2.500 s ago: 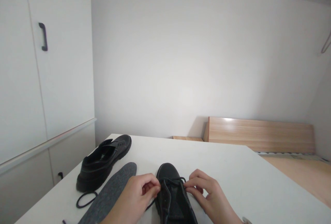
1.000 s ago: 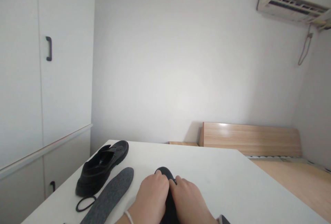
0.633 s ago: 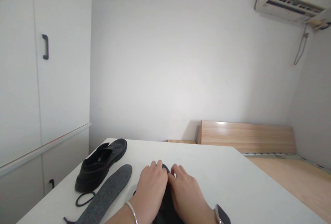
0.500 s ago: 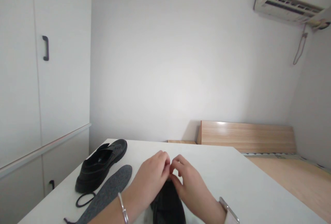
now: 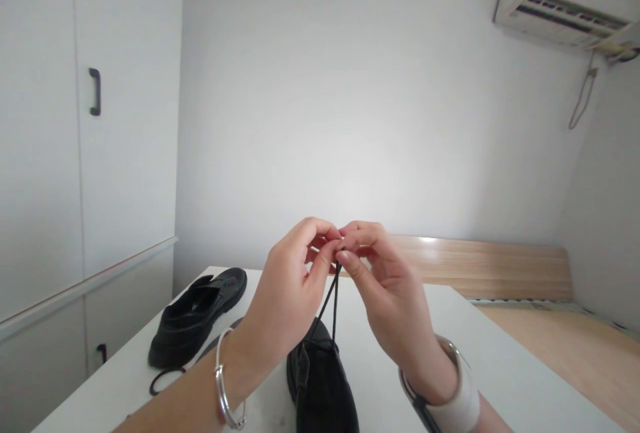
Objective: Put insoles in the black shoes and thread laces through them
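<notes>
A black shoe [image 5: 324, 386] lies on the white table directly below my hands, its opening towards me. Two strands of black shoelace [image 5: 331, 309] rise from its front part and meet between my fingertips. My left hand [image 5: 295, 273] pinches the lace from the left, and a silver bangle circles that wrist. Pinching at the same spot from the right is my right hand [image 5: 387, 283], with a watch on a pale strap. The fingertips of both hands touch, so the lace ends between them cannot be made out.
A second black shoe [image 5: 200, 313] stands at the table's left edge. Near it lie a black loop [image 5: 167, 379] and a grey insole [image 5: 220, 338], mostly behind my left forearm. White cabinets [image 5: 130, 153] rise on the left; a wooden headboard [image 5: 480, 266] is beyond the white table [image 5: 450, 353].
Both hands have risen from just above the shoe, drawing the lace upwards into two taut strands. My left forearm now covers much of the grey insole.
</notes>
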The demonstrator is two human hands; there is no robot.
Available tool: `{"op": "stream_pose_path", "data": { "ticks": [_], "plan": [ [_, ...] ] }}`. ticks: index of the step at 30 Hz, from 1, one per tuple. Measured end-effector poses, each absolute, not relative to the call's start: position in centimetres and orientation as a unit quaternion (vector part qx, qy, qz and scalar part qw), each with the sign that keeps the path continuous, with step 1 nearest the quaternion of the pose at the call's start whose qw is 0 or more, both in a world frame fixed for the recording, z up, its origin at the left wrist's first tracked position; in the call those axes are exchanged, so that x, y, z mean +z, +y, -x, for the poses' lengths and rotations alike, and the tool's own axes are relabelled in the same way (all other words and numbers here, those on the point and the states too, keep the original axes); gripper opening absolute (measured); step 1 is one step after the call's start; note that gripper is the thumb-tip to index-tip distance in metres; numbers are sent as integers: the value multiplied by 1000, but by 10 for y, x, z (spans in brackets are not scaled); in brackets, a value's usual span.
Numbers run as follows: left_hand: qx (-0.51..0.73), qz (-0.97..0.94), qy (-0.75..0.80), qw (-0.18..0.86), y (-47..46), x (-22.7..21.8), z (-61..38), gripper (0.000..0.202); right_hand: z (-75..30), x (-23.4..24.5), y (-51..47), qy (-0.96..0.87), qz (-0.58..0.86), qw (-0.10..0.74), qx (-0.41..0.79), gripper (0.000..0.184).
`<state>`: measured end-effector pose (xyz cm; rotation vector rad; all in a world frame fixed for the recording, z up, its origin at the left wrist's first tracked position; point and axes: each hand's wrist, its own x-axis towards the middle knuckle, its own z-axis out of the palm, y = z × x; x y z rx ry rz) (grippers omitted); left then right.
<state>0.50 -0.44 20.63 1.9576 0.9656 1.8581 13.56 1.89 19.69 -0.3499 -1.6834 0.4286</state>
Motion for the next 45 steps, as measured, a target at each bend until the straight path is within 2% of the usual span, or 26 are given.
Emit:
{"op": "stream_pose_path", "data": {
  "ticks": [6,11,13,19,22,24,27,31,35,39,42,45],
  "plan": [
    [637,-626,273,357,-8,202,3,8,-130,192,19,-731,157,638,183,8],
    [620,-603,234,444,-8,190,10,17,-128,186,20,-709,165,656,200,9],
    [623,-605,248,428,-7,187,11,22,-126,182,22,-699,171,665,202,9],
    [654,-599,320,334,-2,186,20,11,-136,174,32,-670,181,653,303,6],
    [657,-603,344,294,2,178,35,10,-156,174,39,-640,190,631,394,15],
    [664,-590,332,318,4,168,49,15,-173,171,44,-621,196,622,434,21],
    [677,-541,332,372,8,146,75,26,-204,158,55,-606,240,636,414,28],
    [683,-495,416,339,14,105,122,37,-250,122,73,-592,335,643,353,37],
    [652,-491,483,317,18,65,160,42,-288,79,89,-573,390,635,342,40],
    [597,-540,558,204,17,56,160,39,-294,57,97,-582,417,616,329,41],
    [508,-639,563,131,20,65,134,28,-273,61,96,-648,405,556,328,35],
    [394,-726,547,136,25,75,99,25,-237,72,89,-724,354,451,384,27]
  ]
}}
